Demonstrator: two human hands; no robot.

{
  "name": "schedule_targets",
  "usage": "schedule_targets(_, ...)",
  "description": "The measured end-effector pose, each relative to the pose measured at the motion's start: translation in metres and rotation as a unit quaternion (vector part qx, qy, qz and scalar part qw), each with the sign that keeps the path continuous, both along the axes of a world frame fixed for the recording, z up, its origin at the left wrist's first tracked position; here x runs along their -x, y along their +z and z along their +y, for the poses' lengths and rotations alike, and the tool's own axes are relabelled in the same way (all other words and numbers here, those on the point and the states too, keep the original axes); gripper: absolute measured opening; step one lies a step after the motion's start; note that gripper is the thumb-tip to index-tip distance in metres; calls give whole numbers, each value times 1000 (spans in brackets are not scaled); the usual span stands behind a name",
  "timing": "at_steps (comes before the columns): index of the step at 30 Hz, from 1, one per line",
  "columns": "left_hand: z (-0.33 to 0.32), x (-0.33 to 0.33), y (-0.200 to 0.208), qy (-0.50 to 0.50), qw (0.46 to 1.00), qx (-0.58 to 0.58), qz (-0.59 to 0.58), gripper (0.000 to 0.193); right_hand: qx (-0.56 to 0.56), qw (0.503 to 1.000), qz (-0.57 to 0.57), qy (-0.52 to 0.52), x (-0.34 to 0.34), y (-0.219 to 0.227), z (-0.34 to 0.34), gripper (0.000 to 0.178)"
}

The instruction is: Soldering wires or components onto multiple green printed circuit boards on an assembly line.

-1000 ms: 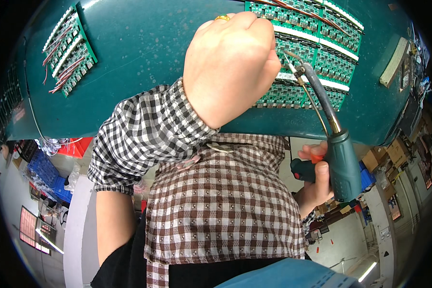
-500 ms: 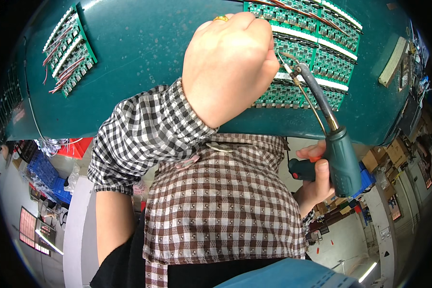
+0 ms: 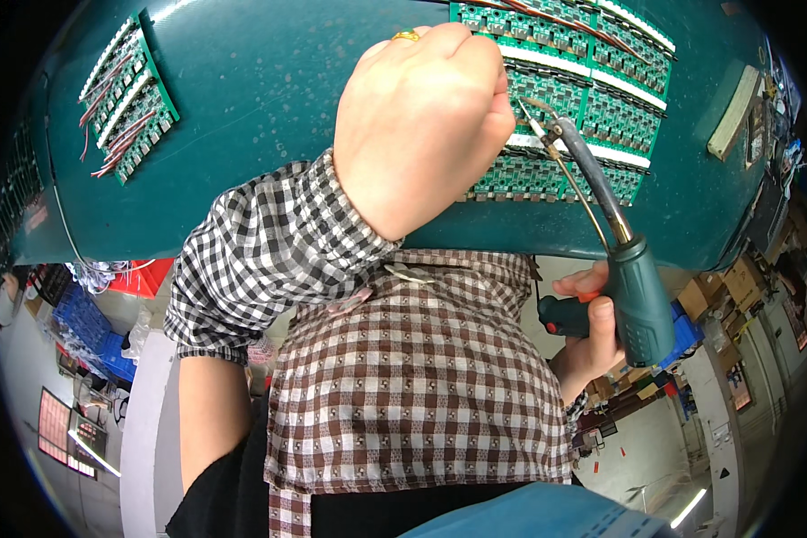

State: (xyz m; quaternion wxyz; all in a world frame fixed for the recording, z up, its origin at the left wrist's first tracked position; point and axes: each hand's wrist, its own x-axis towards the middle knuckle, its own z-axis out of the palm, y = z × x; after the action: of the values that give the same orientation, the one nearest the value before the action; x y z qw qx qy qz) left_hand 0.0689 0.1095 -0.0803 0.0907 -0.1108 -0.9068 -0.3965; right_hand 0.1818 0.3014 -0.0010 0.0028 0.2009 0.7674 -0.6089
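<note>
My left hand (image 3: 421, 117) is closed, back of the hand up, over the left part of a panel of green circuit boards (image 3: 628, 134). Its fingertips are turned away, so whatever they pinch is hidden. In my right hand (image 3: 592, 354) is a soldering gun (image 3: 641, 300) with a dark green grip, a bent metal tube and a thin tip. The tip points up and left, close to my left fingers and above the boards; I cannot tell whether it touches them. White connector strips run across the panel, and red and dark wires (image 3: 592, 31) lie over its far part.
On the left of the green table (image 3: 260, 99) lies another circuit board panel (image 3: 134, 103) with red, white and dark wires. A pale bar (image 3: 735, 115) sits near the right edge, beside cluttered items. A thin cable (image 3: 61, 202) curves along the left side.
My left hand has shifted slightly left, and the near-left part of the board panel has moved a little left too. The soldering gun stays almost in place.
</note>
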Motion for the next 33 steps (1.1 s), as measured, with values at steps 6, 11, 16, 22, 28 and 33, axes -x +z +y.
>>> schedule_targets(6, 1, 0, -1, -3, 1000, -6, -2, 12, -2, 1000, 2, -1, 0, 0, 0, 38)
schedule_targets(11, 1, -1, -2, 3, 1000, -4, 6, 13, -5, 1000, 8, 4, 0, -1, 1, 38)
schedule_targets(16, 2, -2, -2, 7, 1000, 4, 15, 13, -2, 1000, 8, 13, 0, -1, 1, 37)
schedule_targets(22, 3, -2, -2, 13, 1000, 9, 10, 13, 0, 1000, 10, 6, 0, -1, 0, 36)
schedule_targets(28, 3, -3, -3, 12, 1000, 11, 12, 13, -2, 1000, 8, 11, -1, -2, 1, 36)
schedule_targets(33, 2, -2, -3, 10, 1000, 16, 14, 13, -2, 1000, 2, 16, 0, -1, 1, 36)
